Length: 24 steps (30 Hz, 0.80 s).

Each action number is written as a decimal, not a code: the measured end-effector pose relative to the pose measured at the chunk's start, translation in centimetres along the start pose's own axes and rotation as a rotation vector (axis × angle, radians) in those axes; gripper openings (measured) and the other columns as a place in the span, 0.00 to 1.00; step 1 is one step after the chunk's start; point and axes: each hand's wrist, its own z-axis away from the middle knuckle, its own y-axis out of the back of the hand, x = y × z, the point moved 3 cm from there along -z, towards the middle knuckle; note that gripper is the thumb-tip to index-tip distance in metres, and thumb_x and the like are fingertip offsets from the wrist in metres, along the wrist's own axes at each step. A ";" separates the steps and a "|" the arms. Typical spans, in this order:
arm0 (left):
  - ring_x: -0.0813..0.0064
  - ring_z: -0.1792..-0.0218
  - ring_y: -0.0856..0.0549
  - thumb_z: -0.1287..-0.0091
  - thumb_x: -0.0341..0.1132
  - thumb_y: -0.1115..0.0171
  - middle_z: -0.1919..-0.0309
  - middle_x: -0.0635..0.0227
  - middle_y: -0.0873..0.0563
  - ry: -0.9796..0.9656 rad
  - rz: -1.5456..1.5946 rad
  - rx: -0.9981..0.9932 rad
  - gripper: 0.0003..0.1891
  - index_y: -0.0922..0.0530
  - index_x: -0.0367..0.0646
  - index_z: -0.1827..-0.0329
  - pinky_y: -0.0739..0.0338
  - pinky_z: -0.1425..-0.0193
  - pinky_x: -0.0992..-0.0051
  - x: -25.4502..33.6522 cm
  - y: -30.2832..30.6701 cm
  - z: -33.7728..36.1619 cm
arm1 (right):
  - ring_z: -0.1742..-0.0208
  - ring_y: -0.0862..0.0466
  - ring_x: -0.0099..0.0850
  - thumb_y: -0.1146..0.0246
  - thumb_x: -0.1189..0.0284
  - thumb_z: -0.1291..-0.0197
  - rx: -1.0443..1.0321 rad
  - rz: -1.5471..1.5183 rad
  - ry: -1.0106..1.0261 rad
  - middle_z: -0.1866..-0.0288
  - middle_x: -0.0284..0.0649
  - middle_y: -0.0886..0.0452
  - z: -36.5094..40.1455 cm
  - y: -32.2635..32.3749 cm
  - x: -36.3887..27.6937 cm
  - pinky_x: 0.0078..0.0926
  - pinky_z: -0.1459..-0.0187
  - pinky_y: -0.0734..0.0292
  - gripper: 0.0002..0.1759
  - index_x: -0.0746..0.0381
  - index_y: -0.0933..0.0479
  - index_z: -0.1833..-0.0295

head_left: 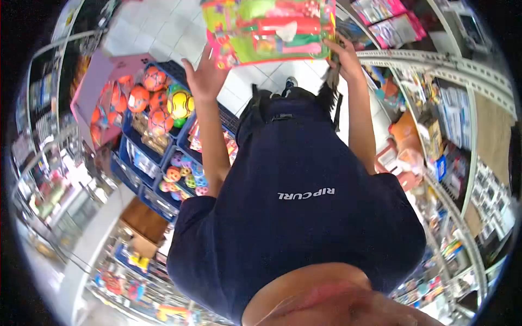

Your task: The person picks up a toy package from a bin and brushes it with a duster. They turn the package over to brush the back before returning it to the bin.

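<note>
A brightly coloured toy blister pack (274,32), pink, green and red, is held up in front of me at the top of the view. My right hand (346,58) grips its right edge, fingertips over the front of the plastic. Below that hand hangs a dark, feathery strip (329,87). At the pack's lower left corner is my left hand (206,79), thumb spread wide and palm showing, its fingers partly hidden by the pack.
Left of me, blue crates (163,155) hold small coloured balls (187,174); bagged orange balls (138,99) sit in a pink box (89,103). Metal shelving (435,65) with packaged goods runs along the right. White floor tiles (157,27) lie ahead.
</note>
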 end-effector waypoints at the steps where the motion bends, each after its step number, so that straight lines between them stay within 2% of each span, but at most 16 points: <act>1: 0.58 0.34 0.43 0.44 0.65 0.51 0.33 0.61 0.42 0.040 -0.001 -0.007 0.44 0.46 0.42 0.33 0.48 0.32 0.57 -1.6 -1.8 -1.9 | 0.80 0.29 0.20 0.37 0.71 0.46 0.005 -0.071 0.052 0.69 0.36 0.23 0.0 0.5 -0.9 0.16 0.86 0.43 0.19 0.66 0.29 0.49; 4: 0.62 0.34 0.42 0.43 0.63 0.54 0.34 0.65 0.40 -0.071 -0.092 0.086 0.38 0.44 0.50 0.33 0.51 0.32 0.57 -4.5 -5.9 -7.2 | 0.81 0.29 0.22 0.39 0.73 0.45 0.100 -0.196 0.151 0.70 0.36 0.23 -0.6 1.5 -2.4 0.19 0.85 0.42 0.16 0.67 0.29 0.51; 5: 0.62 0.34 0.42 0.43 0.63 0.54 0.34 0.65 0.40 -0.052 -0.089 0.074 0.38 0.44 0.50 0.33 0.51 0.32 0.57 -5.0 -6.5 -8.5 | 0.82 0.29 0.22 0.39 0.73 0.45 0.150 -0.214 0.185 0.70 0.36 0.23 -0.7 1.7 -2.9 0.19 0.85 0.42 0.16 0.66 0.29 0.52; 7: 0.64 0.34 0.42 0.43 0.63 0.53 0.34 0.66 0.40 -0.143 -0.025 0.010 0.39 0.44 0.49 0.33 0.52 0.31 0.58 -4.8 -7.5 -10.9 | 0.82 0.29 0.23 0.39 0.73 0.45 0.204 -0.221 0.231 0.70 0.36 0.23 -0.9 1.4 -3.8 0.20 0.85 0.42 0.16 0.66 0.29 0.52; 8: 0.64 0.34 0.41 0.41 0.60 0.53 0.35 0.66 0.39 -0.083 0.191 -0.074 0.36 0.44 0.48 0.33 0.52 0.31 0.58 -4.7 -7.7 -11.8 | 0.82 0.29 0.23 0.39 0.73 0.45 0.239 -0.230 0.264 0.70 0.36 0.23 -1.0 1.1 -4.1 0.20 0.85 0.42 0.16 0.66 0.29 0.52; 9: 0.64 0.34 0.41 0.41 0.60 0.53 0.35 0.66 0.39 -0.072 0.196 -0.078 0.36 0.44 0.48 0.33 0.52 0.31 0.58 -4.7 -7.8 -12.7 | 0.82 0.29 0.23 0.39 0.73 0.45 0.251 -0.228 0.269 0.70 0.36 0.23 -1.3 0.7 -4.3 0.20 0.85 0.42 0.16 0.66 0.29 0.52; 11: 0.64 0.35 0.40 0.37 0.54 0.55 0.36 0.65 0.37 -0.115 -0.061 -0.142 0.32 0.44 0.47 0.33 0.51 0.31 0.58 -5.2 -8.1 -14.8 | 0.78 0.27 0.22 0.42 0.75 0.43 0.211 -0.303 0.276 0.68 0.35 0.24 -2.1 -1.0 -4.6 0.19 0.85 0.42 0.09 0.63 0.29 0.57; 13: 0.67 0.40 0.32 0.34 0.34 0.50 0.41 0.64 0.30 -0.061 -0.100 -0.122 0.22 0.39 0.43 0.37 0.39 0.36 0.63 -5.7 -7.0 -16.6 | 0.77 0.28 0.22 0.42 0.75 0.43 0.249 -0.288 0.260 0.67 0.34 0.25 -2.9 -2.6 -5.3 0.19 0.85 0.42 0.08 0.63 0.29 0.58; 15: 0.70 0.43 0.28 0.36 0.28 0.48 0.45 0.65 0.27 0.009 -0.041 -0.103 0.20 0.36 0.41 0.40 0.36 0.38 0.65 -5.2 -6.6 -17.9 | 0.75 0.27 0.22 0.42 0.74 0.42 0.208 -0.147 0.257 0.65 0.35 0.24 -3.6 -3.2 -6.0 0.18 0.84 0.40 0.09 0.64 0.29 0.56; 17: 0.70 0.44 0.27 0.36 0.28 0.48 0.46 0.65 0.26 -0.038 -0.071 -0.066 0.19 0.36 0.41 0.41 0.36 0.38 0.64 -3.5 -5.9 -19.2 | 0.68 0.22 0.23 0.46 0.70 0.39 0.281 -0.066 0.315 0.62 0.37 0.23 -3.8 -2.6 -6.8 0.17 0.81 0.37 0.14 0.65 0.30 0.51; 19: 0.70 0.47 0.25 0.37 0.27 0.48 0.49 0.65 0.24 -0.136 -0.130 -0.041 0.18 0.34 0.40 0.43 0.33 0.40 0.64 -1.2 -4.3 -20.1 | 0.67 0.20 0.25 0.48 0.71 0.38 0.292 -0.086 0.336 0.63 0.42 0.20 -3.6 -0.9 -7.5 0.17 0.82 0.37 0.13 0.66 0.28 0.52; 20: 0.70 0.48 0.25 0.38 0.27 0.48 0.50 0.64 0.24 -0.125 -0.125 -0.003 0.18 0.34 0.40 0.44 0.31 0.42 0.65 0.3 -3.1 -20.4 | 0.67 0.20 0.26 0.51 0.71 0.37 0.349 -0.064 0.330 0.61 0.44 0.20 -3.5 0.2 -7.4 0.16 0.81 0.37 0.13 0.67 0.28 0.52; 23: 0.67 0.51 0.23 0.40 0.25 0.47 0.55 0.62 0.22 -0.175 -0.180 0.140 0.17 0.32 0.40 0.47 0.27 0.47 0.66 4.8 0.1 -20.8 | 0.67 0.20 0.28 0.51 0.72 0.38 0.353 0.039 0.348 0.62 0.43 0.20 -2.8 2.7 -7.6 0.21 0.72 0.31 0.13 0.69 0.26 0.55; 24: 0.66 0.52 0.22 0.42 0.25 0.46 0.56 0.62 0.22 -0.151 -0.187 0.166 0.17 0.31 0.40 0.48 0.26 0.47 0.64 6.2 1.7 -20.5 | 0.66 0.20 0.29 0.52 0.74 0.40 0.389 0.132 0.362 0.62 0.43 0.19 -2.3 2.5 -8.3 0.24 0.64 0.30 0.13 0.69 0.25 0.57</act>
